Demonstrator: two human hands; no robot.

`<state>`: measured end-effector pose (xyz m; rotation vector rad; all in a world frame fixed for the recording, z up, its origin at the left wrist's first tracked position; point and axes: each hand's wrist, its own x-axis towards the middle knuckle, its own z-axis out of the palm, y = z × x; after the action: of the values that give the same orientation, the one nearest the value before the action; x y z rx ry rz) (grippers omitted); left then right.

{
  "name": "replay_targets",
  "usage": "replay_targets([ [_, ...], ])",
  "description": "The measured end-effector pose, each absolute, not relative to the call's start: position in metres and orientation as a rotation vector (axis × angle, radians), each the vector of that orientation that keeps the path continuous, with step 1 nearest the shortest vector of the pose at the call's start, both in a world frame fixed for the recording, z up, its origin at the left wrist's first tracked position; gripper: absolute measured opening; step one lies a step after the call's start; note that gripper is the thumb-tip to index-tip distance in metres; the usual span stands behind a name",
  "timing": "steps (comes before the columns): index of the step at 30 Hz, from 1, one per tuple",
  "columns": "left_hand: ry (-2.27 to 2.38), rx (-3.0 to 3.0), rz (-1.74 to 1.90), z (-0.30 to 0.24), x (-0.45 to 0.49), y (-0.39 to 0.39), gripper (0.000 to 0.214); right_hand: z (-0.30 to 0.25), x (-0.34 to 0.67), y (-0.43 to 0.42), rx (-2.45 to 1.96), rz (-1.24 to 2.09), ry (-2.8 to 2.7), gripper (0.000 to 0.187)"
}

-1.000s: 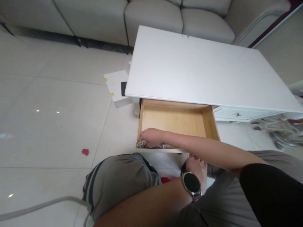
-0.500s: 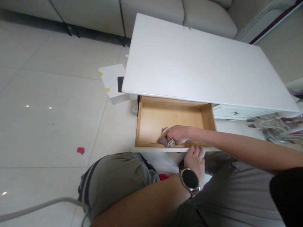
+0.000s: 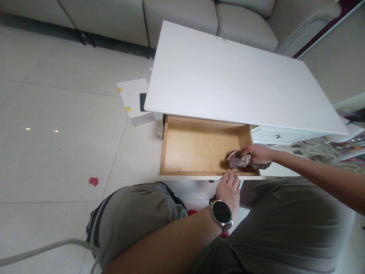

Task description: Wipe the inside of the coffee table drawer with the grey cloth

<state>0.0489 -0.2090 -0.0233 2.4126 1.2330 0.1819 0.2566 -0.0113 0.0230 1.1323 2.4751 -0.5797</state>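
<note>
A pulled-out wooden drawer (image 3: pixel 196 152) juts from the white coffee table, its inside bare wood. My right hand (image 3: pixel 258 153) is closed around a crumpled brown-and-cream patterned cloth (image 3: pixel 238 160) at the drawer's right end. Part of this cloth hangs out below my fingers, over the right side wall. My left hand (image 3: pixel 229 190), with a round dark watch (image 3: pixel 221 212) on its wrist, grips the top edge of the white drawer front (image 3: pixel 185 177), fingers laid over the rim. Its thumb is hidden.
The white tabletop (image 3: pixel 239 80) spreads above the drawer. A closed drawer (image 3: pixel 279 136) is to the right, near tangled cables (image 3: pixel 316 150). A white box (image 3: pixel 134 101) stands at the table's left, and a red scrap (image 3: pixel 93 181) lies on the floor. Behind is a grey sofa (image 3: pixel 182 17).
My right hand has moved right with the cloth, from the drawer's front middle to its right end, and lifted it somewhat. My left hand stays on the drawer front. The view has shifted slightly.
</note>
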Motion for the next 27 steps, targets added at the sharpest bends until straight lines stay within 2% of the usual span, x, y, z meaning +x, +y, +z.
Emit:
replay_targets([
  [3, 1.212, 2.476, 0.130, -0.016, 0.043, -0.206, 0.047, 0.040, 0.233, 0.010, 1.109, -0.559, 2.606, 0.022],
  [6, 1.185, 2.535, 0.086, -0.012, 0.040, -0.203, 0.047, 0.046, 0.204, 0.014, 1.170, -0.205, 2.816, 0.031],
  [8, 1.192, 2.540, 0.088, -0.013, 0.041, -0.203, 0.047, 0.040, 0.186, 0.005, 1.082, -0.081, 2.847, 0.036],
  [10, 1.228, 2.534, 0.101, -0.015, 0.045, -0.204, 0.049, 0.026, 0.172, -0.009, 0.957, -0.078, 2.792, 0.047],
  [15, 1.307, 2.539, 0.090, -0.018, 0.051, -0.204, 0.052, -0.027, 0.159, -0.033, 0.889, -0.169, 2.567, 0.092],
  [18, 1.262, 2.559, 0.084, -0.015, 0.049, -0.203, 0.050, -0.057, 0.149, -0.030, 0.928, -0.200, 2.512, 0.105],
  [22, 1.258, 2.530, 0.077, -0.013, 0.049, -0.203, 0.047, -0.088, 0.123, -0.011, 1.008, -0.291, 2.446, 0.104],
  [27, 1.195, 2.455, 0.007, -0.017, 0.055, -0.196, 0.049, -0.112, 0.083, 0.023, 1.294, -0.457, 2.673, 0.069],
])
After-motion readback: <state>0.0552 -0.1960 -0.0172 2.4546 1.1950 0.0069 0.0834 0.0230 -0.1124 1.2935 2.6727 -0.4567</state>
